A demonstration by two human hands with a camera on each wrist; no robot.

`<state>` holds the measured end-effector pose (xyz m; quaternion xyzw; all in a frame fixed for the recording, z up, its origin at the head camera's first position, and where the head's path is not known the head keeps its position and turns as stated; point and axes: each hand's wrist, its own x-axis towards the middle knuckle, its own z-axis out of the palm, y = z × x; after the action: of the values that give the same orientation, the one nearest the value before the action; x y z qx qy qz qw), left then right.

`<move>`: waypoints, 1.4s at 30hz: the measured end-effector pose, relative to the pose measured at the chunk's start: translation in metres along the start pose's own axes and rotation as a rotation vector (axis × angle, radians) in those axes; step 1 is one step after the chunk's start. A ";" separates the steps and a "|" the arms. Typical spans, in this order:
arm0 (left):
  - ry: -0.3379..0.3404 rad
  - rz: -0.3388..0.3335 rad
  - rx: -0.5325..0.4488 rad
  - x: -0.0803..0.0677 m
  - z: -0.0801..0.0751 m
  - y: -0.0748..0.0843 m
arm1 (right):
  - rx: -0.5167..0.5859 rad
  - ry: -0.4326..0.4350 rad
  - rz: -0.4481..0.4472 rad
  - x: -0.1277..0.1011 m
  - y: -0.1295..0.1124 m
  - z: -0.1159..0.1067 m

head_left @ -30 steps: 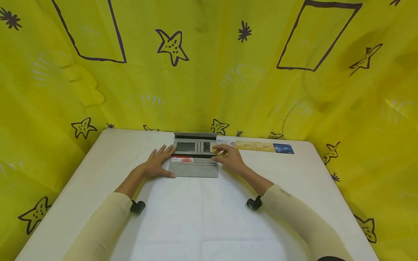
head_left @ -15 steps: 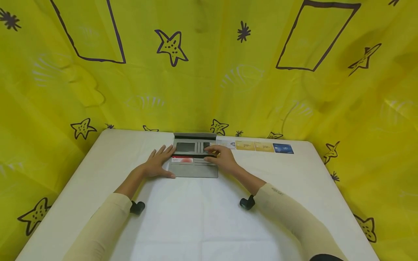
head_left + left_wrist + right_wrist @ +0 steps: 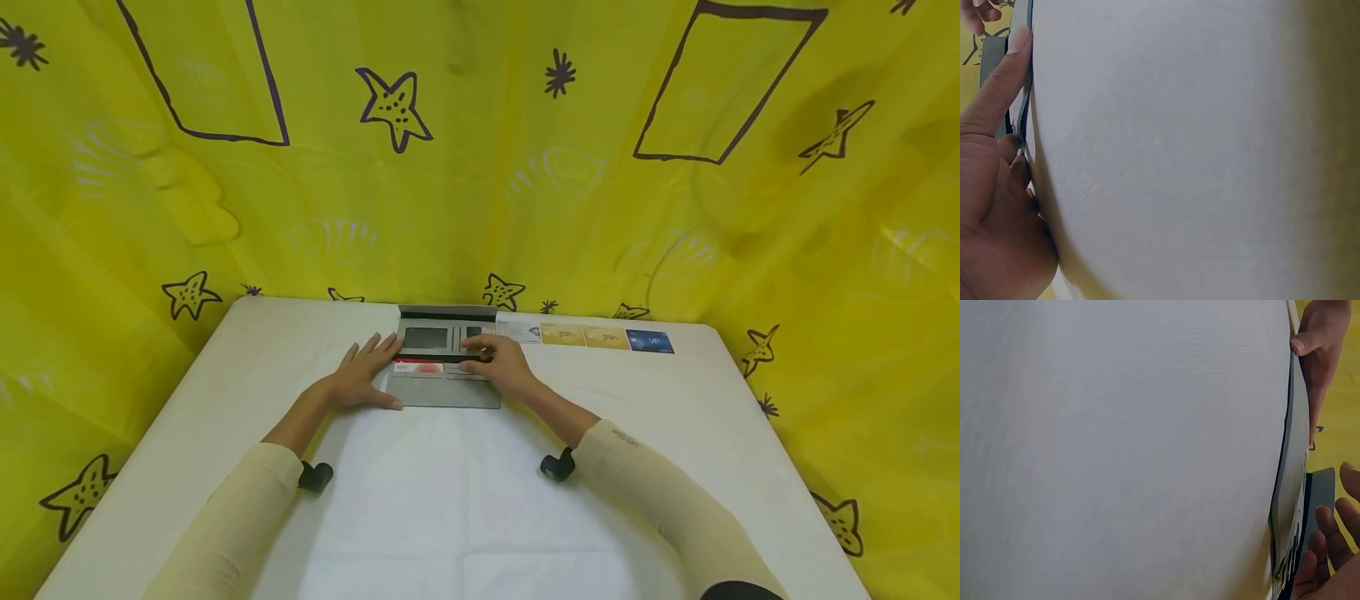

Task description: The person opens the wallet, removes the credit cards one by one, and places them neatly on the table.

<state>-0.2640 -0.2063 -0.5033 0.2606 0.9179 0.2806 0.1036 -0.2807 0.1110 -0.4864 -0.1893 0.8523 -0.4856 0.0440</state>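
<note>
A grey wallet (image 3: 442,392) lies unfolded near the table's far edge, its card slots and a dark window pocket (image 3: 427,337) showing. A red-and-white card (image 3: 418,367) sits in a slot at its left. My left hand (image 3: 363,375) rests spread along the wallet's left edge; its thumb (image 3: 1000,81) lies on the near corner in the left wrist view. Over the wallet's right half is my right hand (image 3: 504,362), fingers bent loosely, thumb and forefinger apart. They partly hide the slots there. In the right wrist view these fingers (image 3: 1329,534) are apart, with nothing visible between them.
A row of cards runs right from the wallet along the far edge: a pale card (image 3: 523,332), two gold cards (image 3: 562,334), and a blue card (image 3: 650,341). The white table (image 3: 420,500) stands before a yellow patterned curtain (image 3: 465,200).
My right hand has slid left across the wallet's right half, now covering more of its slots. My left hand and the row of cards have stayed put.
</note>
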 end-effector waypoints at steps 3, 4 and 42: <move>-0.006 -0.011 0.012 0.000 0.002 -0.002 | 0.002 0.001 -0.008 0.001 0.000 0.004; -0.004 -0.008 0.008 0.000 0.002 -0.003 | 0.000 0.002 -0.007 0.002 0.000 0.005; -0.013 -0.027 -0.021 -0.001 -0.002 0.005 | -0.148 -0.011 -0.018 0.014 -0.008 0.039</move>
<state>-0.2619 -0.2037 -0.4988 0.2490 0.9177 0.2869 0.1162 -0.2813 0.0703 -0.4985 -0.2021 0.8840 -0.4204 0.0301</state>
